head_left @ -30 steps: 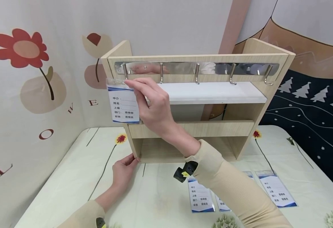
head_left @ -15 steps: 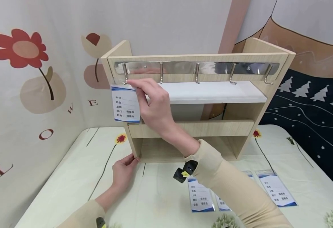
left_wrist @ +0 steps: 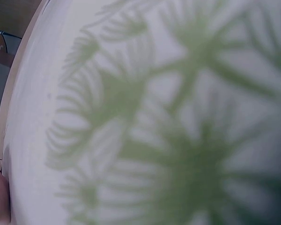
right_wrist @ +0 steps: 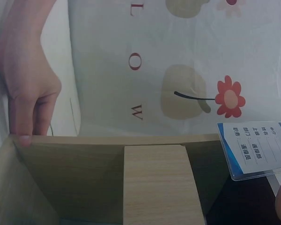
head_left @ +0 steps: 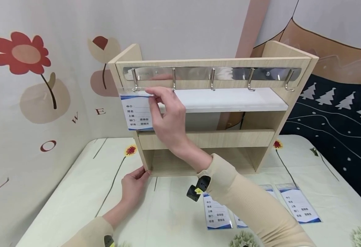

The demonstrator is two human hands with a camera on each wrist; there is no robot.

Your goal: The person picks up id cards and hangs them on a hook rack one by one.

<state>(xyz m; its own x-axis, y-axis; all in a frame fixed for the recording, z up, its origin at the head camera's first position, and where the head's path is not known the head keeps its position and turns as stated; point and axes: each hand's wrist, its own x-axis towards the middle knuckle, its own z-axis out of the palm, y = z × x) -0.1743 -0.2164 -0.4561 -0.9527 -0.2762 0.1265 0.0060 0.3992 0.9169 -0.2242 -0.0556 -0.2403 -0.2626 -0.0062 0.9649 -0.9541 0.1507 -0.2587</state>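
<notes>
A wooden shelf rack (head_left: pixel 211 139) with a steel hook rail (head_left: pixel 211 73) stands on the table. My right hand (head_left: pixel 168 113) pinches the top of a blue-and-white badge card (head_left: pixel 138 112) at the leftmost hook (head_left: pixel 134 82); the card (right_wrist: pixel 256 149) also shows in the right wrist view. Down at the rack's lower left corner, my left hand (head_left: pixel 133 185) grips the side panel, and the right wrist view shows its fingers (right_wrist: pixel 25 110) on the panel edge. The left wrist view is only a blur of tablecloth.
Three more badge cards lie on the flower-print tablecloth (head_left: pixel 75 192) in front of the rack: one (head_left: pixel 218 215), a second half hidden by my sleeve (head_left: pixel 240 221), a third (head_left: pixel 298 204). The other hooks (head_left: pixel 251 81) hang bare. A wall stands close at the left.
My right hand has shifted the badge card right and slightly down, bringing its top up to the leftmost hook. The left hand has stayed at the rack's corner.
</notes>
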